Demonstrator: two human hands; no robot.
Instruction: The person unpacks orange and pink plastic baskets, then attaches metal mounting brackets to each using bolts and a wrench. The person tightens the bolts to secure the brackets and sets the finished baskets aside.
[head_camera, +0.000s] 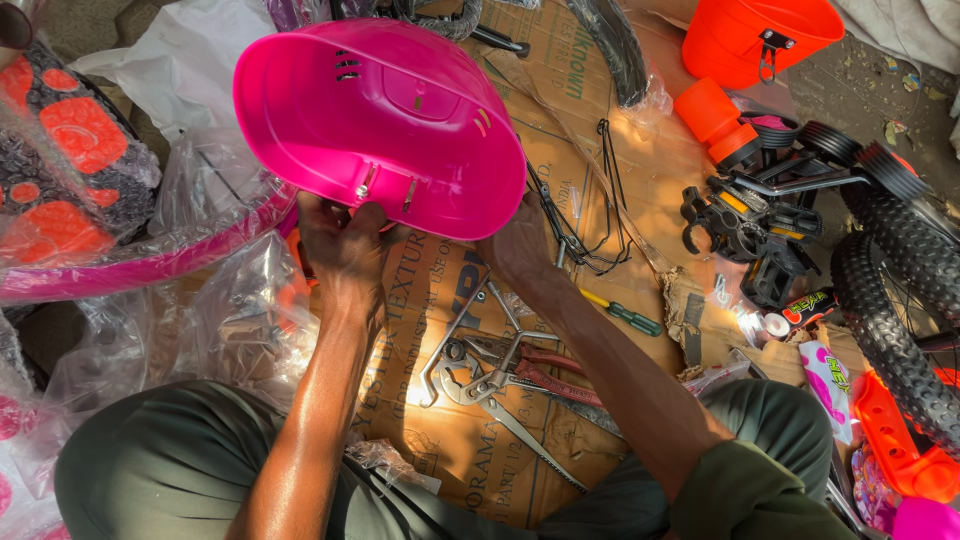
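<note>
Both hands hold up a bright pink plastic basket (385, 120), tilted so its hollow inside faces the camera, above a flattened sheet of cardboard (455, 430) spread on the ground. The left hand (345, 245) has its grip pinched on the basket's near rim, just beside a small metal screw and bracket there. The right hand (515, 245) sits at the near right edge of the basket; its fingers are tucked behind the rim, so whether that grip is pressed together or spread cannot be told, though it touches the basket.

On the cardboard between the forearms lie a cluster of metal wrenches and red-handled pliers (500, 375). Just right of the right forearm lies a screwdriver with a green and yellow handle (625, 315). Farther off, a bundle of black cable ties (590, 235) is strewn across the cardboard.

To the far right stands an orange basket (755, 40), with an orange cylindrical part (710, 115) near it and a heap of black pedals (745, 235) beside that. A knobbly black tyre (900, 300) curves along the right edge. On the left, a pink wheel rim (140, 265) rests wrapped in clear plastic
</note>
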